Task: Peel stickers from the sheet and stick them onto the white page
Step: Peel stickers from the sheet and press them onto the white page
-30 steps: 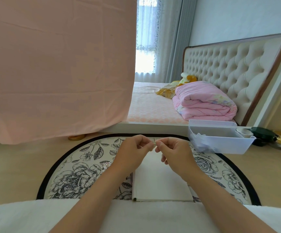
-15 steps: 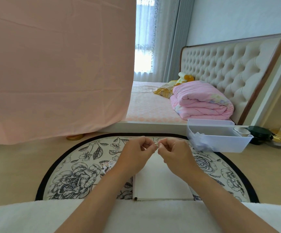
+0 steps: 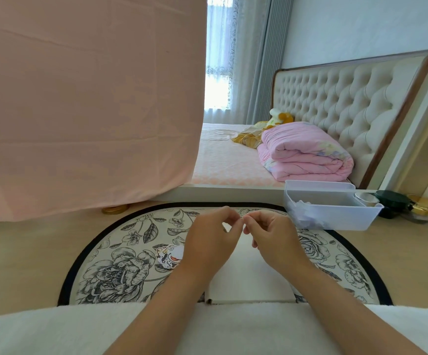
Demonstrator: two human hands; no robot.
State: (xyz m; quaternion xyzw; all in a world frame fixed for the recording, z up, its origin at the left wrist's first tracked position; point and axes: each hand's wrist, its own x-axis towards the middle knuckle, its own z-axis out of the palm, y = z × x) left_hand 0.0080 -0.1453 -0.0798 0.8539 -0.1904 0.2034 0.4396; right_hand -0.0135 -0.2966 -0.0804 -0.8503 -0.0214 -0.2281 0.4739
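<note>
Head view: your left hand (image 3: 211, 243) and right hand (image 3: 274, 238) meet fingertip to fingertip, each thumb and forefinger drawn into a narrow pinch. Whatever sits in that pinch is too small to tell. The white page (image 3: 248, 280) lies right beneath both hands on the floral rug (image 3: 120, 267). One cartoon sticker (image 3: 170, 256) rests on the rug at your left hand's 8 o'clock, outside either grip.

Rug (image 3: 120, 267): cream, grey-black floral print, black border. Page (image 3: 248, 275): white. Folded quilt (image 3: 307, 155): pink. Hanging sheet (image 3: 87, 103): peach.
</note>
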